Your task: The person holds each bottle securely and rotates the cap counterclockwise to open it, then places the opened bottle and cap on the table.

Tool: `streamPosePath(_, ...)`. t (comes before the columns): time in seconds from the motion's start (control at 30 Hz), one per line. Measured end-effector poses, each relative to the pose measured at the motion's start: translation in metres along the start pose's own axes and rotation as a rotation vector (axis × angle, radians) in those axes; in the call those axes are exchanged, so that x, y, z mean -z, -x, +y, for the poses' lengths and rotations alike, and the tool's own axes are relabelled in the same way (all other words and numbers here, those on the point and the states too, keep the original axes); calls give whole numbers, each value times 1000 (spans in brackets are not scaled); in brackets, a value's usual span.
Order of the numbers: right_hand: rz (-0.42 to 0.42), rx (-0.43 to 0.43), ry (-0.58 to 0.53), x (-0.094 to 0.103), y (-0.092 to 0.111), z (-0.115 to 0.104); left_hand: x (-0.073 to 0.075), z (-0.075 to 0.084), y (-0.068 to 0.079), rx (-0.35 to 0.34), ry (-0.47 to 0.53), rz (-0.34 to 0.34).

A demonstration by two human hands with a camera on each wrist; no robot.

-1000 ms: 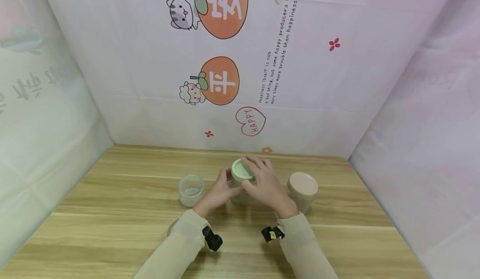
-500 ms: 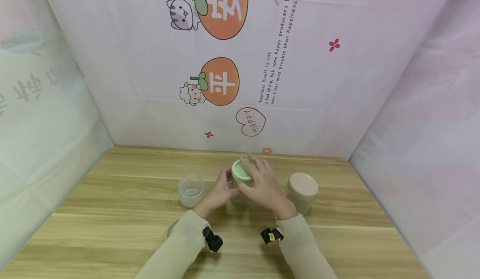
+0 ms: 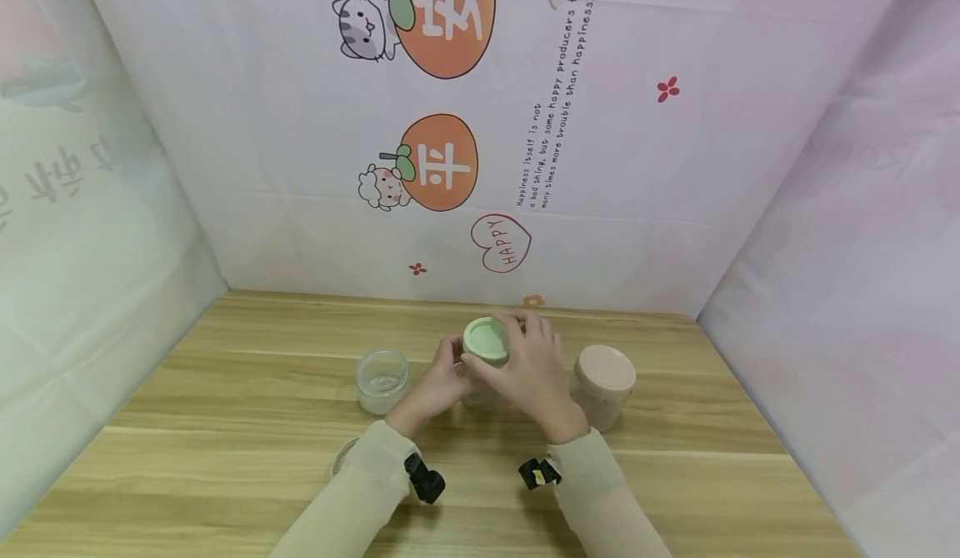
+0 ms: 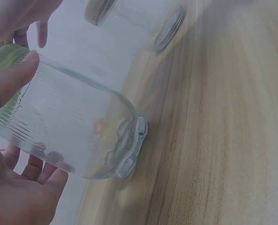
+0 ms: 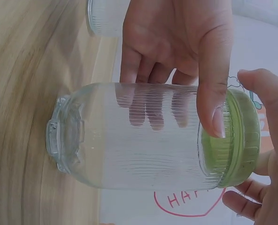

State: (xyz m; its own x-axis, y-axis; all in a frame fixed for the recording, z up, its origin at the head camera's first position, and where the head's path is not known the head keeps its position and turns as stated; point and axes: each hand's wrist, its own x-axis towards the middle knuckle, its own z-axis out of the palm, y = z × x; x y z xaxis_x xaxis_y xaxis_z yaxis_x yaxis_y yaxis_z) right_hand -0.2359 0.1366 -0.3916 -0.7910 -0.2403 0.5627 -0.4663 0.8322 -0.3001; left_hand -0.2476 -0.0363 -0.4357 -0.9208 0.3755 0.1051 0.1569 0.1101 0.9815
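A clear ribbed glass jar [image 5: 134,154] with a light green lid [image 3: 485,339] stands upright on the wooden table. My left hand [image 3: 441,384] grips the jar's body just below the lid, thumb on the near side and fingers around the far side. From the right, my right hand [image 3: 534,370] holds the lid's rim between thumb and fingers. The lid sits on the jar's mouth; whether it is tight cannot be seen. Inside, the jar looks transparent, without visible contents.
To the right stands a glass jar with a beige lid [image 3: 606,369]. A small open glass jar [image 3: 382,384] is at the left. A round pale-rimmed object [image 3: 341,456] lies partly under the left sleeve. A printed cloth [image 3: 615,241] hangs behind the table [image 3: 712,458].
My right hand has turned around the lid: its fingers moved from the top toward the right rim, and its thumb came left to the front rim. The left hand and jar stayed put.
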Motion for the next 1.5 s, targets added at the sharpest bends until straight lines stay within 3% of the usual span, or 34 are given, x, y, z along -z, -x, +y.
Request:
streamPosePath(0.33, 21, 26, 16, -1, 2, 1, 0, -2, -1, -1, -16, 13)
streamPosePath(0.63, -44, 71, -47, 2, -1, 7, 0, -1, -2, -24, -19, 20)
streamPosePath(1.1, -191, 85, -271, 10, -2, 15, -1, -1, -4, -23, -14, 25)
streamPosePath(1.5, -240, 91, -273, 10, -2, 16, 0, -2, -3, -15, -47, 22)
